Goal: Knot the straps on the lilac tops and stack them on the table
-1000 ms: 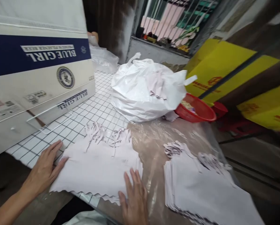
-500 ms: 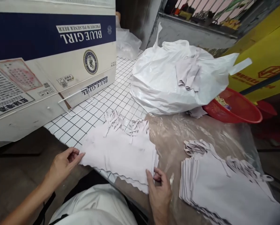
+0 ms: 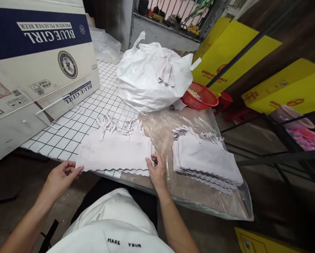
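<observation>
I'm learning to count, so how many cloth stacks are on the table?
2: the left stack between the left hand and right hand, and another stack farther right. More may be hidden behind the white bag.

Bright centre, dim, perhaps soft right edge

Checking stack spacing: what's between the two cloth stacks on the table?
In the head view, plastic-covered brown tabletop lies between the left stack and right stack, with the right hand also there, at the left stack's edge.
</observation>
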Demonstrator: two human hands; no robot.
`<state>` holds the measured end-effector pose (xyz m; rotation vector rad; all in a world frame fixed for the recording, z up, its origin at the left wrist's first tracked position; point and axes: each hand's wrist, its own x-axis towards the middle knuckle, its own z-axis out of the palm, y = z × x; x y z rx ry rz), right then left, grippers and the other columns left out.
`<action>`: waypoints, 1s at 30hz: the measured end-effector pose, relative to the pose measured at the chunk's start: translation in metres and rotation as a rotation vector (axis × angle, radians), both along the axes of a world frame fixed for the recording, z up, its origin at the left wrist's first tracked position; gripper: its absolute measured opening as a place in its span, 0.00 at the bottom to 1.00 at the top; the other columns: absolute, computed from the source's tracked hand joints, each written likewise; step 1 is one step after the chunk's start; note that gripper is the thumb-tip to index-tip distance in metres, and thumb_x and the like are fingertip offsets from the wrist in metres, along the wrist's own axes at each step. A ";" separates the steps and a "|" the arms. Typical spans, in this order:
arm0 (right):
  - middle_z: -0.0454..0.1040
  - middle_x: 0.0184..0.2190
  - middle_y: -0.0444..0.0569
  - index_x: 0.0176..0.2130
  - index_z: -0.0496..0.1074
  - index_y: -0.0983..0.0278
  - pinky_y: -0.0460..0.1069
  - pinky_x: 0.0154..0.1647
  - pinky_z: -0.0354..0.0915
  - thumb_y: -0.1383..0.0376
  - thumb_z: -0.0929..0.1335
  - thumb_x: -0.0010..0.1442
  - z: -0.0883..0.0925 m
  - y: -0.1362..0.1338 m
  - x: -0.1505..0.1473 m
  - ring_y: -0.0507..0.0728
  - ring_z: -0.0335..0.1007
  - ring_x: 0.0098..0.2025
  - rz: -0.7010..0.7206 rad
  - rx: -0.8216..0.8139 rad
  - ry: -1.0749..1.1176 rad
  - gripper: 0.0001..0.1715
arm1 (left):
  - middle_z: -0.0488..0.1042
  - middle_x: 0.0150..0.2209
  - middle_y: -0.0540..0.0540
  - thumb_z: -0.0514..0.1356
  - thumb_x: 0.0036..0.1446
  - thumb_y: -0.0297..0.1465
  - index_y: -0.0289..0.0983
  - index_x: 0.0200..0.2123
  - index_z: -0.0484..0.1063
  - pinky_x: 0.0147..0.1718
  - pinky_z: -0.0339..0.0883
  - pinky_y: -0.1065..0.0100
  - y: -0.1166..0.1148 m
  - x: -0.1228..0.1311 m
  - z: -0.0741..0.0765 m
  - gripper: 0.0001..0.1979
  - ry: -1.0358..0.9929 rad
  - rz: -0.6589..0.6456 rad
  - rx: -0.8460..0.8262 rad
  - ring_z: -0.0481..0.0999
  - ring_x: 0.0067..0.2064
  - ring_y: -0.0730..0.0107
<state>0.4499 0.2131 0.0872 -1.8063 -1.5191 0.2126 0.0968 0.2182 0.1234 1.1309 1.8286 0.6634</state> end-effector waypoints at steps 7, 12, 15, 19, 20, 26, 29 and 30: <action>0.70 0.39 0.55 0.43 0.75 0.64 0.58 0.48 0.64 0.46 0.64 0.63 -0.004 0.004 0.002 0.63 0.66 0.43 -0.009 0.016 -0.089 0.26 | 0.76 0.38 0.43 0.59 0.48 0.49 0.39 0.38 0.73 0.41 0.71 0.59 0.020 0.013 -0.015 0.21 0.250 0.003 0.425 0.75 0.36 0.59; 0.71 0.34 0.55 0.36 0.76 0.64 0.59 0.46 0.62 0.40 0.63 0.59 -0.003 0.015 0.010 0.63 0.65 0.39 0.008 -0.036 -0.114 0.31 | 0.73 0.36 0.45 0.59 0.53 0.38 0.39 0.35 0.72 0.41 0.69 0.60 0.031 0.023 -0.026 0.10 0.257 -0.003 0.568 0.72 0.38 0.61; 0.70 0.30 0.53 0.30 0.74 0.63 0.59 0.43 0.62 0.38 0.62 0.57 0.002 0.020 0.011 0.62 0.64 0.35 0.034 -0.116 -0.087 0.32 | 0.72 0.33 0.46 0.58 0.55 0.34 0.40 0.29 0.68 0.40 0.68 0.62 0.031 0.024 -0.027 0.05 0.261 -0.003 0.615 0.71 0.38 0.62; 0.70 0.31 0.52 0.28 0.71 0.61 0.58 0.43 0.61 0.39 0.63 0.56 0.017 0.018 0.004 0.61 0.63 0.35 0.056 -0.120 -0.084 0.29 | 0.72 0.31 0.48 0.58 0.54 0.33 0.40 0.28 0.65 0.38 0.67 0.63 0.031 0.022 -0.025 0.05 0.233 -0.007 0.600 0.71 0.37 0.63; 0.70 0.31 0.52 0.28 0.70 0.61 0.57 0.43 0.62 0.40 0.63 0.57 0.022 0.017 0.001 0.60 0.64 0.35 0.066 -0.114 -0.065 0.28 | 0.73 0.31 0.48 0.59 0.54 0.35 0.40 0.30 0.66 0.37 0.67 0.63 0.032 0.021 -0.024 0.05 0.227 0.019 0.556 0.72 0.35 0.64; 0.65 0.23 0.42 0.31 0.64 0.60 0.49 0.28 0.60 0.41 0.66 0.55 0.042 0.016 -0.013 0.53 0.61 0.25 0.038 -0.198 0.320 0.25 | 0.73 0.29 0.49 0.58 0.54 0.42 0.40 0.34 0.70 0.31 0.63 0.67 0.044 0.018 -0.017 0.12 0.267 0.047 0.294 0.73 0.32 0.64; 0.62 0.20 0.38 0.31 0.62 0.59 0.47 0.24 0.59 0.40 0.70 0.50 0.042 0.019 -0.013 0.51 0.59 0.22 0.009 -0.220 0.542 0.28 | 0.70 0.24 0.50 0.57 0.52 0.42 0.40 0.28 0.68 0.28 0.61 0.68 0.045 0.016 -0.010 0.11 0.209 0.058 0.252 0.71 0.29 0.66; 0.62 0.20 0.37 0.32 0.62 0.59 0.47 0.24 0.59 0.40 0.71 0.48 0.041 0.019 -0.013 0.51 0.59 0.22 0.004 -0.239 0.619 0.29 | 0.69 0.22 0.51 0.57 0.52 0.43 0.40 0.27 0.67 0.27 0.60 0.69 0.044 0.015 -0.008 0.12 0.169 0.071 0.251 0.69 0.27 0.67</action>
